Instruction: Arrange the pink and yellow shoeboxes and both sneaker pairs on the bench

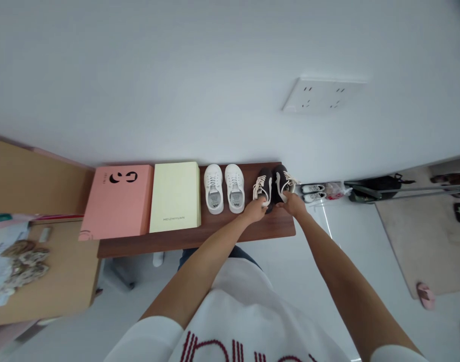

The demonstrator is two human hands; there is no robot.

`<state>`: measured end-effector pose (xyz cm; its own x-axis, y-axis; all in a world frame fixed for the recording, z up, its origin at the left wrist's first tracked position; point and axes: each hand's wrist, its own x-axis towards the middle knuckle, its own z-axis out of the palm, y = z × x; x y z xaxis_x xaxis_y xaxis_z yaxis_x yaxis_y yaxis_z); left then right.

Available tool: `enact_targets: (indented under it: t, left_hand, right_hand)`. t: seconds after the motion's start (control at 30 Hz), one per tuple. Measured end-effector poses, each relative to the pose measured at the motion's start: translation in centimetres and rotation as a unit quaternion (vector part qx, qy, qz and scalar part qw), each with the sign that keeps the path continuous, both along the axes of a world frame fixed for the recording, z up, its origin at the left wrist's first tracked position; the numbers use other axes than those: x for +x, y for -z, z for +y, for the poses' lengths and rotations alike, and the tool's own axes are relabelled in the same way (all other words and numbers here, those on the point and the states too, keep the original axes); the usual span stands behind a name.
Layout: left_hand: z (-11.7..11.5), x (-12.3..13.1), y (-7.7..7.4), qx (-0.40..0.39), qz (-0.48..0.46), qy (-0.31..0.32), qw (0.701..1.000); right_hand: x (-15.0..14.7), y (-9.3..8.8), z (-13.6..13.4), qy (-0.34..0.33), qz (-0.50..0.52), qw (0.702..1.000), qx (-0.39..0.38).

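Note:
At the right end of a narrow brown wooden shelf (230, 229) is a pair of black sneakers with cream laces. My left hand (255, 210) is closed on the heel of the left black sneaker (263, 182). The heel of the right black sneaker (281, 180) is in my right hand (292, 202). Both toes point to the wall. Just left of them stand a white sneaker (234, 186) and its mate (214, 187), side by side. Farther left lie a pale yellow shoebox (175, 198) and a pink shoebox (119, 201), both with lids on.
A white socket panel (324, 94) is on the wall above. To the left is a desk (67, 271) with papers and a patterned cloth item (28, 264). Right of the shelf, lower down, are more white shoes (313, 193), a black bag (383, 187) and a pink slipper (426, 295).

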<state>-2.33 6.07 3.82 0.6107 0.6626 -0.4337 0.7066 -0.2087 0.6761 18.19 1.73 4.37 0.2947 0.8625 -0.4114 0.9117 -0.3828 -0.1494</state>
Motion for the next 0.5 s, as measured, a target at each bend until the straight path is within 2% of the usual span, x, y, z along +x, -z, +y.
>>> enact_targets:
  t: [0.1, 0.23, 0.5]
  left_hand:
    - [0.7, 0.8, -1.2, 0.048, 0.035, 0.053, 0.997]
    - [0.9, 2.1, -2.1, 0.097, 0.080, 0.104, 0.987]
    - [1.2, 3.4, -2.5, 0.117, 0.128, 0.110, 0.979]
  right_hand:
    - [-0.4, -0.9, -0.2, -0.021, -0.051, 0.998, -0.029]
    - [-0.8, -1.1, -0.1, -0.060, -0.091, 0.994, -0.032]
    - [-1.1, 0.2, 0.8, -0.116, -0.119, 0.985, -0.049]
